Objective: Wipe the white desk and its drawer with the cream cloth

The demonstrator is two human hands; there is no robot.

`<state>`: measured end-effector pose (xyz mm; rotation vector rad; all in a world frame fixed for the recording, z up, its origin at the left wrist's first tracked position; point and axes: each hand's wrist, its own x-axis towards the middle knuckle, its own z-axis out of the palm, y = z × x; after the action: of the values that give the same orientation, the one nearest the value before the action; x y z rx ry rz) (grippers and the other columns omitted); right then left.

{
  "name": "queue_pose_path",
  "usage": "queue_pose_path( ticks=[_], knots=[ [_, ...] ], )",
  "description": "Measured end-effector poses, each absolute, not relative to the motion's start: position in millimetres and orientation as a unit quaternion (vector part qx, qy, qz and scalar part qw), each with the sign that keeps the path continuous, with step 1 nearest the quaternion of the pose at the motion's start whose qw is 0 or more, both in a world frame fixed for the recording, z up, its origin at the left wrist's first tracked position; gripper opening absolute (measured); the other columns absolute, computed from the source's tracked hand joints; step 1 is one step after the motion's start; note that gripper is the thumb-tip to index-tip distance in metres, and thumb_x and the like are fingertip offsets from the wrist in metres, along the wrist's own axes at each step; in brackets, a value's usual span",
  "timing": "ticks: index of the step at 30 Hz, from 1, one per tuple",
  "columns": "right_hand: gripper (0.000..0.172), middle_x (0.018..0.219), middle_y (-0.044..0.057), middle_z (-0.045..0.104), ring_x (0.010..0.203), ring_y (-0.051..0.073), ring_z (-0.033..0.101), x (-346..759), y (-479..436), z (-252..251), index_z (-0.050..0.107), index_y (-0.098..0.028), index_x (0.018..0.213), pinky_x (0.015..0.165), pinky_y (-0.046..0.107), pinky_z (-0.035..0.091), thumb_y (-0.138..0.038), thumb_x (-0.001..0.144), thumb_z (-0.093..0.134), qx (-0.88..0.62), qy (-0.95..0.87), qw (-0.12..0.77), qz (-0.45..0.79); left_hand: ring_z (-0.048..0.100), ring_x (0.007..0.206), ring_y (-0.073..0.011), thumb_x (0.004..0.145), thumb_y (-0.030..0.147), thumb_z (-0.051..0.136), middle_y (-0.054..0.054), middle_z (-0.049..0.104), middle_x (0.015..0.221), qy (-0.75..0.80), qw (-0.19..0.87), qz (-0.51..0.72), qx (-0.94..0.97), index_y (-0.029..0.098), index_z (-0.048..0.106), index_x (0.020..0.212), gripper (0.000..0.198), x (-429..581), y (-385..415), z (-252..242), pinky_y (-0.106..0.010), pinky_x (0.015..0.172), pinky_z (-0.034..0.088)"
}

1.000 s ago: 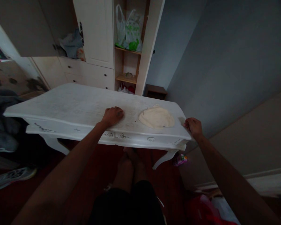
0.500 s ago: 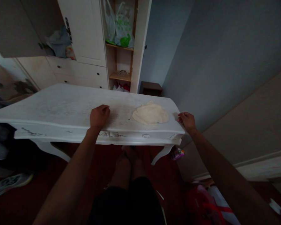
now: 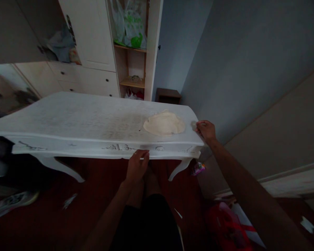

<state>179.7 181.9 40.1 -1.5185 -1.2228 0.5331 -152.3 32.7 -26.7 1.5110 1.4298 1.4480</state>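
V. dim, slightly blurry, w/ faint shadow (image 3: 193, 124) by R hand (image 3: 206, 130).

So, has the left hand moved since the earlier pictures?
Yes: judged against the white carved table, the left hand has come toward the camera and rightward, from over its top to in front of its carved front.

White table (image 3: 75, 116): left end is cut off. Plastic bag (image 3: 134, 31), far: lettering is blurred. Shoe (image 3: 14, 204), near left: partly out of frame.
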Motion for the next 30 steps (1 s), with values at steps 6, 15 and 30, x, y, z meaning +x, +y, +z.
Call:
queue_pose_path(
  ticks=[6, 15, 30],
  knots=[
    [0.011, 0.05, -0.004, 0.06, 0.042, 0.009, 0.048, 182.2, 185.8, 35.9, 0.056, -0.02, 0.077, 0.04, 0.017, 0.036, -0.025, 0.068, 0.061, -0.63, -0.503, 0.546, 0.228, 0.071, 0.081, -0.0247, 0.097, 0.039, 0.041, -0.017, 0.07, 0.084, 0.515, 0.736, 0.38, 0.222, 0.009, 0.064, 0.084, 0.04, -131.9, 70.2, -26.1, -0.04, 0.085, 0.057],
    [0.015, 0.049, -0.007, 0.059, 0.04, 0.009, 0.05, 184.4, 190.3, 33.5, 0.047, -0.023, 0.08, 0.037, 0.016, 0.034, -0.017, 0.068, 0.055, -0.632, -0.478, 0.564, 0.233, 0.071, 0.08, -0.0236, 0.091, 0.024, 0.053, -0.014, 0.069, 0.083, 0.46, 0.797, 0.376, 0.11, 0.008, 0.059, 0.098, 0.019, -109.7, 93.2, -24.4, -0.037, 0.085, 0.057],
    [0.018, 0.049, -0.009, 0.058, 0.039, 0.009, 0.048, 185.7, 195.0, 32.1, 0.041, -0.025, 0.081, 0.035, 0.015, 0.032, -0.016, 0.072, 0.053, -0.631, -0.459, 0.579, 0.235, 0.071, 0.068, -0.0212, 0.093, 0.021, 0.053, -0.012, 0.07, 0.069, 0.473, 0.768, 0.421, 0.095, 0.012, 0.061, 0.084, 0.015, -106.5, 45.3, -35.4, -0.037, 0.082, 0.058]
  ],
)
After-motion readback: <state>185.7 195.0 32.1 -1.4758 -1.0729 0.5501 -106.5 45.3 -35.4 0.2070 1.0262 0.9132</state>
